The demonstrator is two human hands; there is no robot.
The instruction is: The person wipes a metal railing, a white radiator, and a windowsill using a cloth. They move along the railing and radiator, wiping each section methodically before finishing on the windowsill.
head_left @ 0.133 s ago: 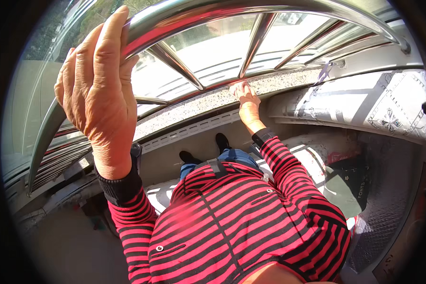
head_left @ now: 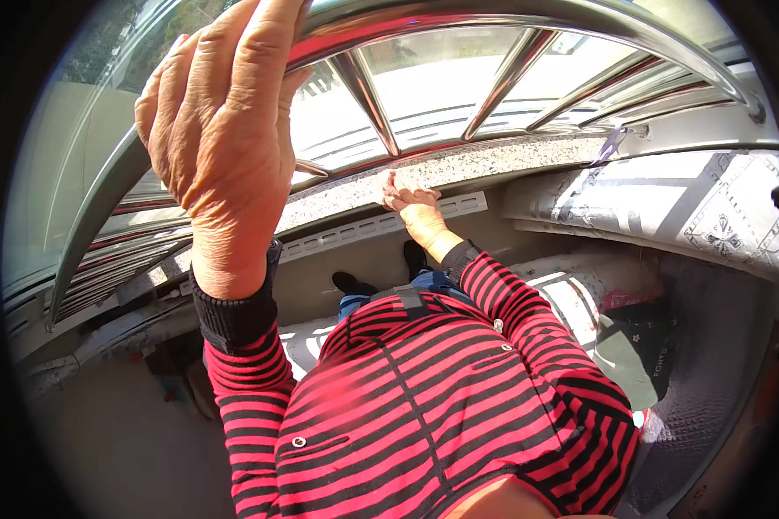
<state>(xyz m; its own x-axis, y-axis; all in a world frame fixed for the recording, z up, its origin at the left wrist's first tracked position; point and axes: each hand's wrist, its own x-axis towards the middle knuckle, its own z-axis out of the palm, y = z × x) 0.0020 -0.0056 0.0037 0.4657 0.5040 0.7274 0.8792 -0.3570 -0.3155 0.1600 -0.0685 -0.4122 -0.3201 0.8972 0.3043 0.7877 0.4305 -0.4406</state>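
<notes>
My left hand [head_left: 221, 138] is on the thick shiny metal handrail [head_left: 459, 16] at the upper left, its fingers laid over the rail and its thumb on the near side. The topmost fingertips run out of the picture. Lower down, my right hand [head_left: 415, 206] is at the speckled stone sill [head_left: 502, 160] below the rail, its fingers bent and drawn together. What lies under those fingers, if anything, is hidden. Both arms wear red-and-black striped sleeves with black cuffs.
Metal bars [head_left: 511, 82] stand between rail and sill, before window glass. A slotted white strip [head_left: 342, 242] runs below the sill. On the right lie a patterned white cover [head_left: 649, 186] and a dark green bag [head_left: 636, 346]. My dark shoes [head_left: 352, 284] show below.
My right hand has slid left along the sill, and its fingers now point more to the left. My left hand stays on the rail; the whole view has shifted slightly.
</notes>
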